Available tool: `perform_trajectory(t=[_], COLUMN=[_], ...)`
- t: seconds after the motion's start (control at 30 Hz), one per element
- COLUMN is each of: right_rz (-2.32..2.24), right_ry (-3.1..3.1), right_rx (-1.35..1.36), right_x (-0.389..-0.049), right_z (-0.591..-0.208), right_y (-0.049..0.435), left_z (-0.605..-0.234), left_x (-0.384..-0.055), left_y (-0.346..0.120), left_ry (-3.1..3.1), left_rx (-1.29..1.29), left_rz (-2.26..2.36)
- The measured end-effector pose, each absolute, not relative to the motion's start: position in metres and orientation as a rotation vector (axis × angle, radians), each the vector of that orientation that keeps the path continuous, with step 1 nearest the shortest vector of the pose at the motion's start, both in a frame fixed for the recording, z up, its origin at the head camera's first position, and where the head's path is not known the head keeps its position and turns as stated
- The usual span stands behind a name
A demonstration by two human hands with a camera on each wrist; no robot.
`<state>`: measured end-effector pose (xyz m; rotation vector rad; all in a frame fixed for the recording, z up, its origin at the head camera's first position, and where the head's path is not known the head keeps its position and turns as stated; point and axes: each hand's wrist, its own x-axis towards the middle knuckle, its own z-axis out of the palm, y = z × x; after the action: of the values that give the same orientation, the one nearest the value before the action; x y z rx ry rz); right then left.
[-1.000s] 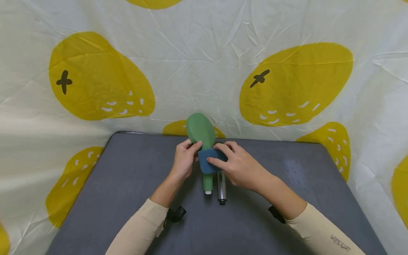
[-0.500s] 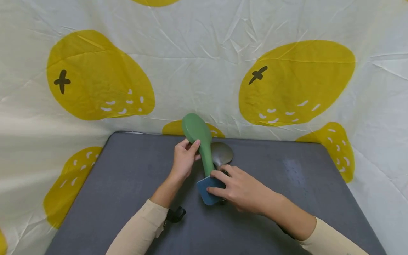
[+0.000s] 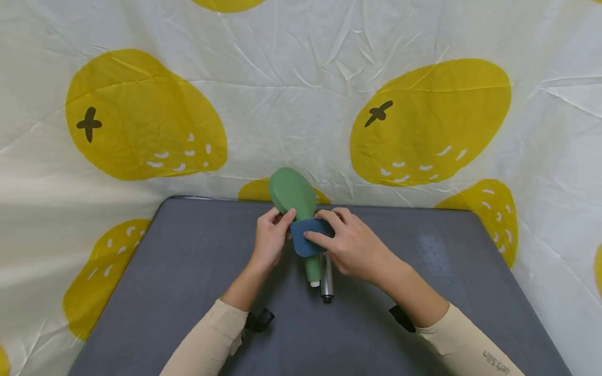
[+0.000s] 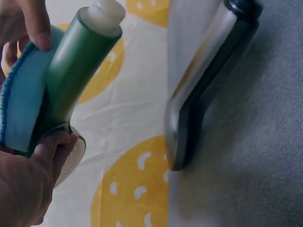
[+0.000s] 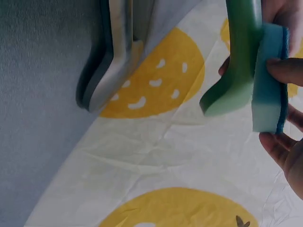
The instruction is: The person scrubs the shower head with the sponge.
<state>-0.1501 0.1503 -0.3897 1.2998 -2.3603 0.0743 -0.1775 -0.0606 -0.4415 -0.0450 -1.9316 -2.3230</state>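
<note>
My left hand pinches a green long-handled tool at its neck. It has an oval head, tilted up and away, and a white end piece on the handle. The underside of the head looks pale and textured in the left wrist view, too little shown to tell its kind. My right hand grips a blue sponge with thumb and fingers. Its light foam side lies against the green handle, near the head; the darker scouring side faces outward.
A metal spoon lies on the dark grey table, just right of the green handle, its bowl hidden in the head view. Behind the table's back edge hangs a white cloth with yellow fruit prints.
The sponge went down the green handle to its lower end, uncovering the spoon's bowl, then came back up near the head with my right hand. My left hand stayed nearly in place.
</note>
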Motion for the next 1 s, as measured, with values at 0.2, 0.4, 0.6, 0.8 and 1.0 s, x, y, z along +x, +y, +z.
perform_trajectory(t=[0.2,0.4,0.6,0.8,1.0], right_rz=[0.165,0.378,0.554,0.661,0.858], right_ry=[-2.334,-2.311,-2.134,-2.290,-2.409], right_rx=[1.375,1.501,1.530,1.353,1.121], right_x=[-0.136,-0.117,-0.112,-0.119,-0.136], right_z=[-0.398,-0.428,-0.452,-0.454,-0.455], right_y=[0.155,0.173,0.182,0.181,0.171], left_z=[-0.440,-0.436,-0.433,-0.433,-0.435], left_x=[-0.177,-0.177,-0.177,-0.177,-0.174], left_y=[-0.062,-0.063,-0.064,-0.062,-0.057], left_ry=[-1.837,-1.727,-1.677,-1.477,-1.441], left_rx=[-0.060,-0.018,0.004,-0.013,-0.143], left_rz=[-2.411,-2.502,-2.569,-2.694,-2.739])
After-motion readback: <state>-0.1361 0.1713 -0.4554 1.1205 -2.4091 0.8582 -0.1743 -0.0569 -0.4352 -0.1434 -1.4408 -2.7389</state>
